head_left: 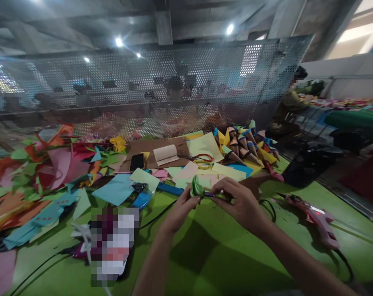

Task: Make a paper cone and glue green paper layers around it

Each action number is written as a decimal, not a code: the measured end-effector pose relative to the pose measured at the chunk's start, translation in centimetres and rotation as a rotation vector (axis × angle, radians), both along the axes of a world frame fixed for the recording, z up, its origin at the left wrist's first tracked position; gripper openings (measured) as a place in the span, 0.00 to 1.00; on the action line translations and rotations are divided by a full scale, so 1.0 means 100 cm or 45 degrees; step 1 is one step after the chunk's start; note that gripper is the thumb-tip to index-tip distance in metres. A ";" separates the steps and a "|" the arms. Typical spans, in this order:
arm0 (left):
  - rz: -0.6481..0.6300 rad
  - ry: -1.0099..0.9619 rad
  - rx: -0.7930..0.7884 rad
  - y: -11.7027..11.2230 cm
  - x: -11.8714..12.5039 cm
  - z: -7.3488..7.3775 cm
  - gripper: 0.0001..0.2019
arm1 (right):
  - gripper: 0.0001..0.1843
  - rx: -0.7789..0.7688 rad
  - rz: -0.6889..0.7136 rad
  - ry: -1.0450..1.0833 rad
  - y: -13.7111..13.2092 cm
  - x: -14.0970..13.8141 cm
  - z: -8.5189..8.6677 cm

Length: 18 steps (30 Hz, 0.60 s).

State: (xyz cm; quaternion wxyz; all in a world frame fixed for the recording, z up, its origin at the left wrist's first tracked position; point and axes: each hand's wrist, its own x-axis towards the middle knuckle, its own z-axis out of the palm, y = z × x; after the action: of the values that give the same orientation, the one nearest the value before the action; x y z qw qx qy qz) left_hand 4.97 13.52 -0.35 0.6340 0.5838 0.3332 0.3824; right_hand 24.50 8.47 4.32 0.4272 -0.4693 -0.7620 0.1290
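Observation:
My left hand (180, 209) and my right hand (238, 201) meet above the green table (223, 255). Both pinch a rolled strip of green paper (196, 188), the left from below and the right from its right side. A thin dark stick or pen tip pokes out between the right fingers, too small to name. Just beyond the hands lie loose pastel paper sheets (186, 170).
A pink glue gun (317, 218) lies at the right with its cord. Red-handled scissors (201, 158), a phone (136, 161) and a paper roll (165, 154) lie on brown card. Paper cones (248, 146) are piled at the back right, coloured scraps (51, 172) at the left. A perforated metal screen (162, 82) stands behind.

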 end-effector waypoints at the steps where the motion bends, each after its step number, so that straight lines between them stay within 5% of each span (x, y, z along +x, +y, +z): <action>1: 0.006 -0.001 -0.002 0.000 0.001 0.001 0.22 | 0.04 -0.001 -0.020 0.008 -0.001 -0.001 -0.001; 10: -0.010 -0.131 -0.047 -0.002 0.006 0.005 0.23 | 0.08 -0.014 -0.058 0.026 -0.005 -0.020 -0.021; 18: 0.030 0.085 0.140 0.001 0.009 0.006 0.22 | 0.08 0.068 -0.230 0.063 -0.002 -0.019 -0.020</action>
State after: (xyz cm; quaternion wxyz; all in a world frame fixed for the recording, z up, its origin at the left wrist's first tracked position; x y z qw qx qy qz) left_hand 5.83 13.64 0.25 0.5847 0.6263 0.3395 0.3880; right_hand 22.63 8.27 2.33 0.4683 -0.5212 -0.7089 0.0812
